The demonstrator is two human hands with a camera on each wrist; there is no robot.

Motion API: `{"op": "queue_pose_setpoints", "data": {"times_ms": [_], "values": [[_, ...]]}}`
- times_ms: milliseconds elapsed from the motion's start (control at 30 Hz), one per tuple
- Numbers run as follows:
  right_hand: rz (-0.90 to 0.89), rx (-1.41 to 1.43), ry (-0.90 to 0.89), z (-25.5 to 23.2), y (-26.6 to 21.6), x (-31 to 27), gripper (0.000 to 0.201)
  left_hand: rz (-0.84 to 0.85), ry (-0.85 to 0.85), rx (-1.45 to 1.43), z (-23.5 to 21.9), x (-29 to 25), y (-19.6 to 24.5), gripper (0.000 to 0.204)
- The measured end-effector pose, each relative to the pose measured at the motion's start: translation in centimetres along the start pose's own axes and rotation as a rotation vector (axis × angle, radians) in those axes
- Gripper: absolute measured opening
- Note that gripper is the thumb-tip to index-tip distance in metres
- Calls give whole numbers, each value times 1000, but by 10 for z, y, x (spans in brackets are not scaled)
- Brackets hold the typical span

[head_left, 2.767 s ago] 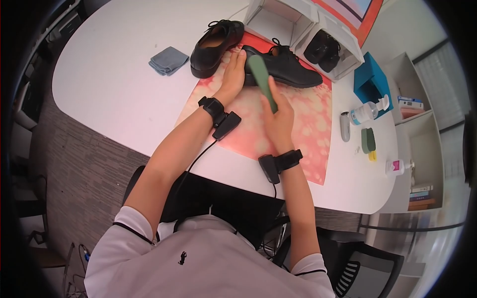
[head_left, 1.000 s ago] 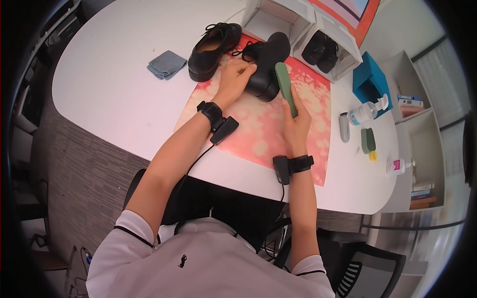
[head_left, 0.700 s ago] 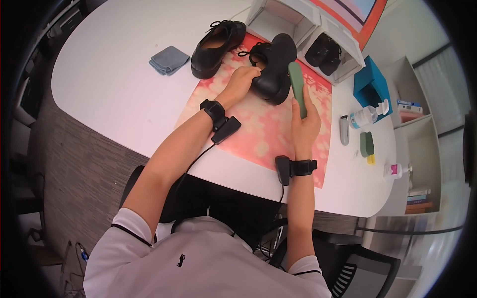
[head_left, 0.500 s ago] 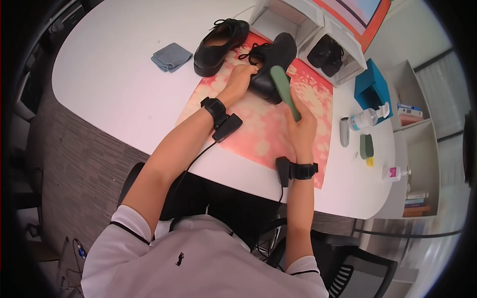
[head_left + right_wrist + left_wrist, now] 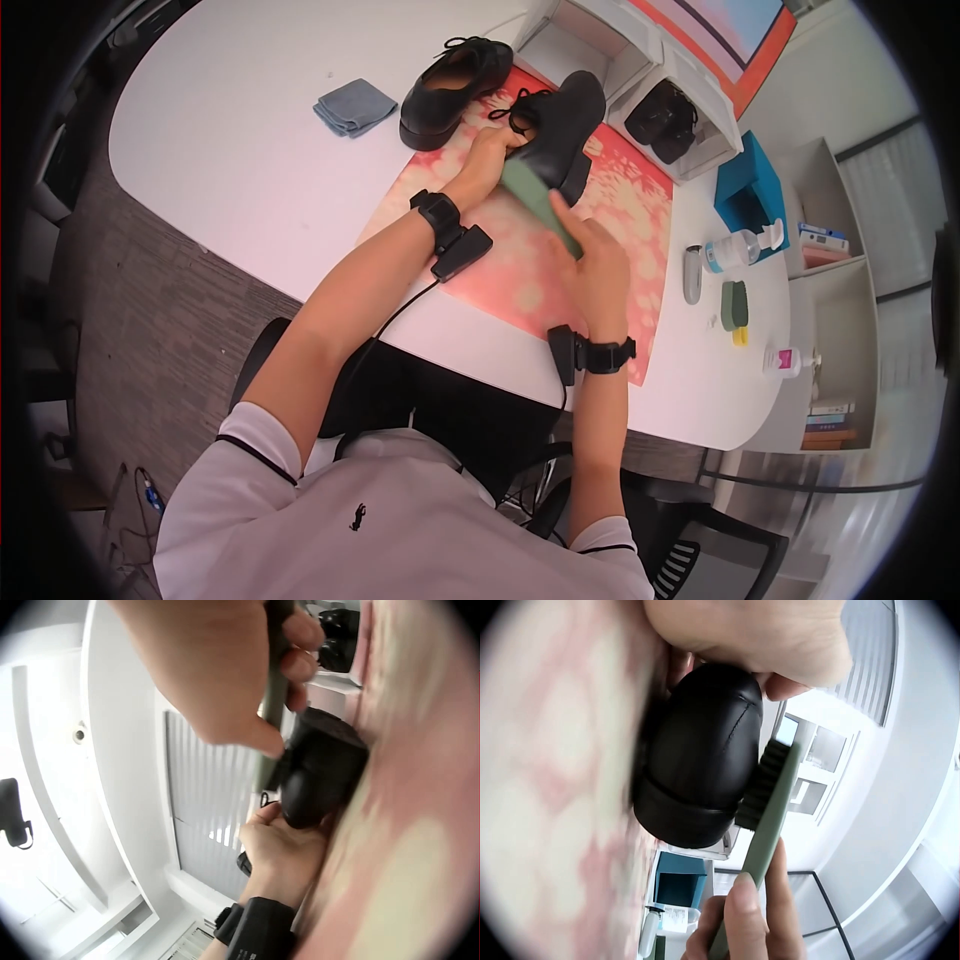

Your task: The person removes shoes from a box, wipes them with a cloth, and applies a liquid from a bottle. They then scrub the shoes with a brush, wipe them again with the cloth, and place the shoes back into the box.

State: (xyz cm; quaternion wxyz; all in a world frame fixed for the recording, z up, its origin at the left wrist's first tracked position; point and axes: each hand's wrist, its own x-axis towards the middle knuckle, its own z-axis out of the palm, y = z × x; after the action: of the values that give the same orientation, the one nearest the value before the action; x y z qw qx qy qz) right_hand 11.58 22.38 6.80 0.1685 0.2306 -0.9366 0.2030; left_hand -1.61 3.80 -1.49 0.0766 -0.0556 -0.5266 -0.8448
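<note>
A black lace-up shoe (image 5: 560,130) stands tilted on the red-and-cream mat (image 5: 500,270). My left hand (image 5: 485,165) grips it at its opening, fingers partly hidden inside. My right hand (image 5: 595,270) holds a green-backed brush (image 5: 535,200) near the heel. In the left wrist view the dark bristles of the brush (image 5: 769,802) lie against the side of the shoe's heel (image 5: 705,757). The right wrist view shows fingers curled round the brush handle (image 5: 276,697), with my left hand (image 5: 277,851) beyond the shoe (image 5: 322,772). The other black shoe (image 5: 450,90) stands upright to the left.
A folded grey cloth (image 5: 355,106) lies at the left. Behind are white boxes (image 5: 590,45), one holding black shoes (image 5: 662,120). At the right are a teal box (image 5: 750,185), a pump bottle (image 5: 735,250), a grey object (image 5: 692,275) and a green brush (image 5: 735,305).
The held shoe has gone from lying flat to turned and tilted, with my left hand moving to its opening. Most recently, the brush has swung leftward across the heel with my right hand.
</note>
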Motion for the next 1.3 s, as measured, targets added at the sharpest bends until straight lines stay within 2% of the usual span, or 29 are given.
{"op": "queue_pose_setpoints", "data": {"times_ms": [100, 200, 300, 400, 467, 567, 667, 800, 900, 967, 1000, 1100, 1200, 1300], "values": [[-15, -67, 17, -5, -4, 0, 51, -58, 7, -23, 5, -9, 15, 39], [51, -81, 307, 3, 12, 5, 52, -34, 12, -56, 8, -9, 15, 41], [47, -119, 310, 13, 18, 7, 53, -27, -2, -54, 7, -8, 13, 43], [61, -215, 227, 7, 8, 7, 55, -40, -10, -47, 0, 0, 5, 43], [1, -173, 176, 5, 6, 3, 57, -40, -18, -46, 0, 2, 5, 42], [10, -160, 85, 3, -4, 1, 58, -43, 51, -74, 5, -2, 8, 41], [-3, -127, -5, -9, -7, 1, 55, -53, 18, -70, 4, -2, 9, 42], [-72, -100, -132, -8, 13, -3, 53, -22, -75, -5, -3, 3, 4, 46], [-40, 49, 78, -9, 6, 4, 54, -23, -39, -12, 0, 1, 3, 44], [-53, 71, 118, 3, 12, 7, 54, -20, 7, 30, 3, 0, 9, 42], [-57, 84, 142, 9, 14, 8, 54, -29, 82, -13, 8, -3, 11, 44], [-84, 81, 100, 11, 18, 7, 53, -95, 18, -56, 6, -5, 16, 45], [-68, 67, -38, 2, 21, 3, 54, -53, -4, -54, 4, -2, 11, 46], [-18, 48, -58, -6, 17, 2, 55, -47, -21, 40, 5, -6, 18, 43]]}}
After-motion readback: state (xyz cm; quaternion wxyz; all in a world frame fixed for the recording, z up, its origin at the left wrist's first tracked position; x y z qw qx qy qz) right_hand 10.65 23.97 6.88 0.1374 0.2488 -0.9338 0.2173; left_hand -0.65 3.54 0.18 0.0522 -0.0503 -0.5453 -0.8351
